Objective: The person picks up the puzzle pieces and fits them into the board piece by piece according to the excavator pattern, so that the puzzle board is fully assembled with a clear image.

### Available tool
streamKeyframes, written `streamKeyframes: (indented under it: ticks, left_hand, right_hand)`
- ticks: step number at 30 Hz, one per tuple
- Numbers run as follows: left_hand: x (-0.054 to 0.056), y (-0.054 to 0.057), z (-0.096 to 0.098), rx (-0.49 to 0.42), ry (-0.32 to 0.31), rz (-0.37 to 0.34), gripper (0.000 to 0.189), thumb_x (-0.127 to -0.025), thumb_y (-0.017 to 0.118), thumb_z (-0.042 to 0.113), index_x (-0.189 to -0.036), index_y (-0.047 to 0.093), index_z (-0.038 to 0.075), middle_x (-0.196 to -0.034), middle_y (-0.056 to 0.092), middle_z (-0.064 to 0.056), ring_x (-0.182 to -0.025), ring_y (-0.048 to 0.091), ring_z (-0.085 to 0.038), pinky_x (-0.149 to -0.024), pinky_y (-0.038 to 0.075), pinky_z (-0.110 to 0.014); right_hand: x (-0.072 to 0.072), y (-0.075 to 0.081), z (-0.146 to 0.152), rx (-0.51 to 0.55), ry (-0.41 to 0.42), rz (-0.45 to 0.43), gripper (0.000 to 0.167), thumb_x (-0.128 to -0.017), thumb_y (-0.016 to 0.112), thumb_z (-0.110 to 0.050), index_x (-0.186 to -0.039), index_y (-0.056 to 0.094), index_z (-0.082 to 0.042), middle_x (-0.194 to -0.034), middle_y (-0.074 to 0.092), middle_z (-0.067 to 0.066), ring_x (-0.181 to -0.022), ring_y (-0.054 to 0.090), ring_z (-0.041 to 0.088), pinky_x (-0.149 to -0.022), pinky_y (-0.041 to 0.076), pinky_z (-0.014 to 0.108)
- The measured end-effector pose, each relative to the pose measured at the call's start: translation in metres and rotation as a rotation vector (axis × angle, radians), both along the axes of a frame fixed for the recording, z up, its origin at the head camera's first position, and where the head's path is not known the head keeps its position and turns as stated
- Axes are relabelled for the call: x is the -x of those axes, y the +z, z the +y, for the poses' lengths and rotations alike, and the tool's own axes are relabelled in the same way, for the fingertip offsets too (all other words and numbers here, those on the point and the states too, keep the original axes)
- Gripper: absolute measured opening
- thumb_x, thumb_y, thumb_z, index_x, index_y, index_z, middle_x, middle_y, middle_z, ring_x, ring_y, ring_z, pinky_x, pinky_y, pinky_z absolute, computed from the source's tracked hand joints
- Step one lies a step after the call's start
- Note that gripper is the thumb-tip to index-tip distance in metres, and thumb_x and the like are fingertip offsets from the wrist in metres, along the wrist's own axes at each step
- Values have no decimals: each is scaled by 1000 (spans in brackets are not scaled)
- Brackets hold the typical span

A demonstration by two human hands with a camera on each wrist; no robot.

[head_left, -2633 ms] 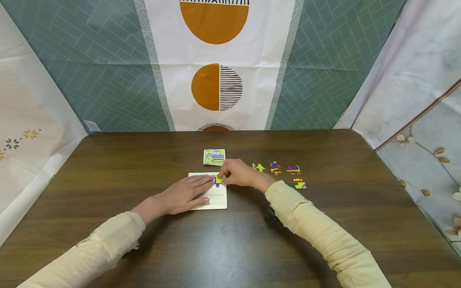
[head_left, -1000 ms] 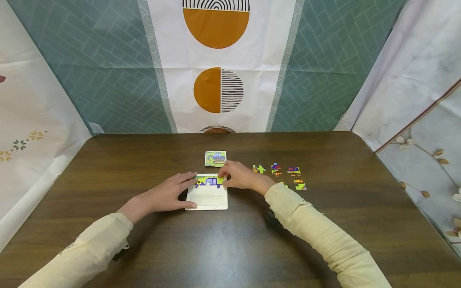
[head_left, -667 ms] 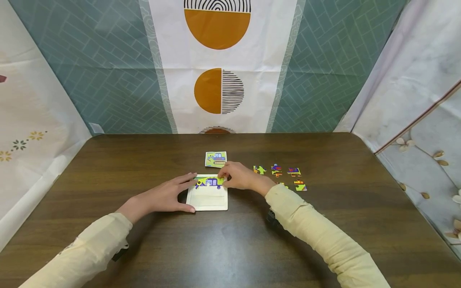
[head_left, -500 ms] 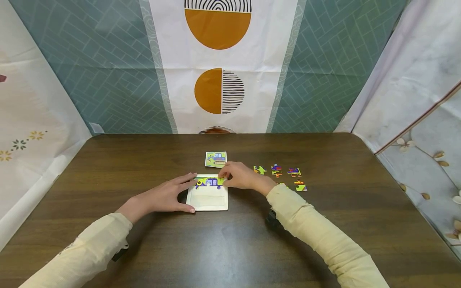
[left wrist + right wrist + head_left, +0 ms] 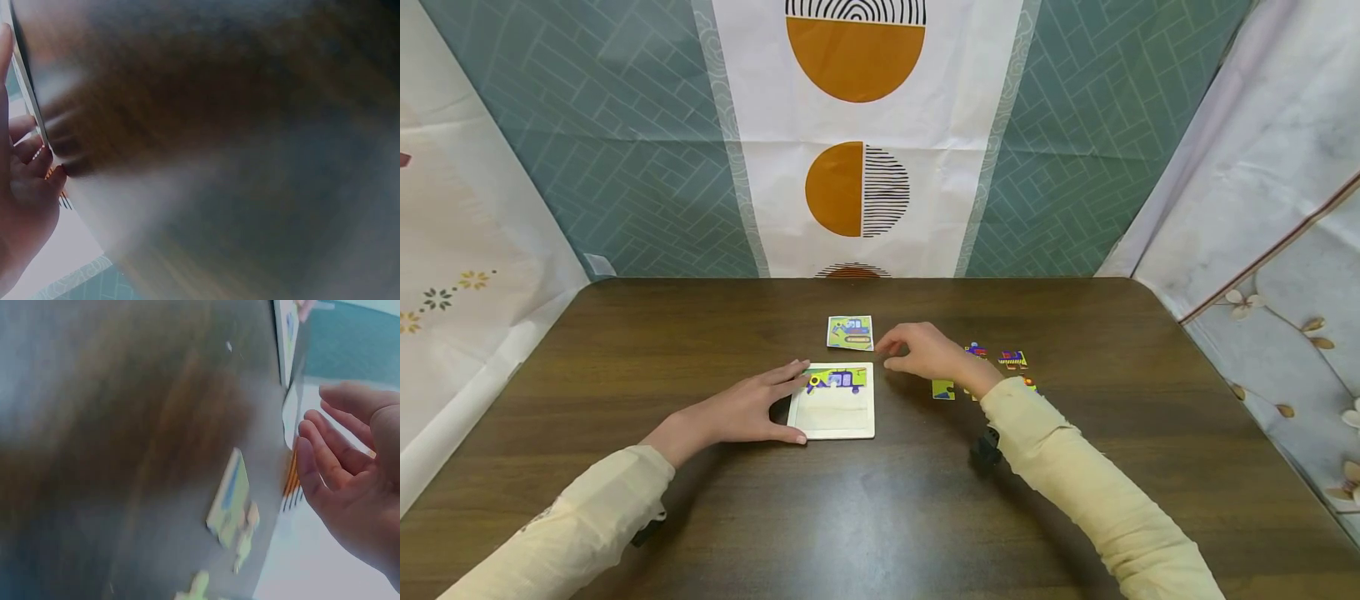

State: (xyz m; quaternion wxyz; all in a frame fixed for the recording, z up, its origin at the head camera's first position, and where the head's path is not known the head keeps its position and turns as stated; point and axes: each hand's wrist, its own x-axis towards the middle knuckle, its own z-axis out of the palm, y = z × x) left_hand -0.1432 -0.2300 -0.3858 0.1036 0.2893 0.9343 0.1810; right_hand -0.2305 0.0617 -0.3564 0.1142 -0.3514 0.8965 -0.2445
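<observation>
My left hand (image 5: 733, 408) rests at the left side of a white puzzle tray (image 5: 832, 423), fingers spread near its far left corner and thumb at the near left corner. Joined jigsaw pieces (image 5: 842, 380) in green and purple fill the tray's far strip; the pale base shows below. To the right of the tray, my right hand (image 5: 932, 354) hovers over the table with nothing in it, its fingers loosely bent. Under and beside it lie a green puzzle piece (image 5: 943, 390) and a purple-striped one (image 5: 1012, 359); the hand and forearm partly cover other pieces.
A small picture card (image 5: 850, 331) showing a digger vehicle lies just beyond the tray. The brown wooden table (image 5: 850, 517) reaches to a patterned cloth backdrop (image 5: 655, 167) at its far edge, with light cloths at both sides.
My right hand has let go of the piece at the tray's far right corner and moved right towards the loose pieces. My left hand earlier drew back from atop the pieces to the tray's left edge.
</observation>
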Motion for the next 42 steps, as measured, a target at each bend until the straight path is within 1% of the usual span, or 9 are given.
streamKeyframes:
  ticks: [5, 12, 15, 22, 25, 30, 37, 42]
  left_hand:
    - [-1, 0, 0, 2, 6, -9, 100, -78, 67, 66, -147, 37, 0, -157, 23, -16, -141, 26, -37, -106, 32, -54]
    - [-1, 0, 0, 5, 12, -12, 100, -78, 66, 66, -148, 37, 1, -157, 22, -15, -141, 25, -37, -106, 31, -55]
    - [-1, -1, -1, 1, 16, -17, 100, -78, 66, 67, -148, 36, 1, -157, 22, -15, -141, 25, -37, -106, 31, -56]
    - [-1, -2, -1, -11, 12, -13, 99, -79, 66, 66, -148, 36, 1, -158, 21, -15, -141, 25, -37, -106, 32, -55]
    - [-1, -1, -2, -10, 12, -11, 99, -79, 66, 66, -148, 36, 1, -157, 22, -15, -141, 26, -37, -105, 32, -56]
    - [-1, -1, -2, -4, 21, -17, 99, -79, 66, 66, -148, 36, 2, -158, 21, -15, -141, 26, -37, -106, 32, -56]
    - [-2, 0, -1, -2, 26, -21, 98, -79, 66, 65, -149, 36, 3, -158, 21, -14, -141, 25, -37, -106, 31, -55]
    - [-1, -2, -1, -5, 18, -17, 99, -79, 65, 66, -149, 35, 2, -158, 21, -14, -141, 26, -37, -106, 32, -55]
  right_hand:
    - [6, 6, 17, 53, -81, -23, 29, -90, 69, -9, -118, 68, -2, -112, 66, 9, -102, 61, 24, -87, 51, 36]
    - [12, 12, 41, 79, -153, -26, 32, -89, 70, -9, -120, 66, 0, -115, 65, 13, -103, 60, 28, -87, 51, 40]
    - [14, 13, 50, 69, -173, -26, 35, -88, 71, -9, -121, 65, 1, -115, 65, 14, -104, 59, 29, -87, 50, 41]
    - [18, 5, 66, -2, -223, -45, 38, -85, 74, -8, -121, 65, 1, -118, 63, 15, -107, 57, 31, -87, 50, 42]
    - [19, 2, 70, -20, -235, -64, 39, -85, 74, -7, -122, 66, 1, -117, 63, 15, -107, 56, 32, -86, 51, 42]
    - [19, -2, 72, -29, -228, -79, 39, -83, 75, -6, -121, 66, 1, -117, 63, 16, -106, 57, 33, -83, 52, 40]
    - [19, -7, 71, -44, -233, -101, 41, -82, 76, -5, -121, 66, 2, -116, 64, 16, -105, 57, 32, -87, 51, 40]
    - [18, -7, 69, -56, -234, -107, 42, -81, 76, -3, -121, 65, 4, -115, 64, 17, -103, 57, 31, -87, 51, 40]
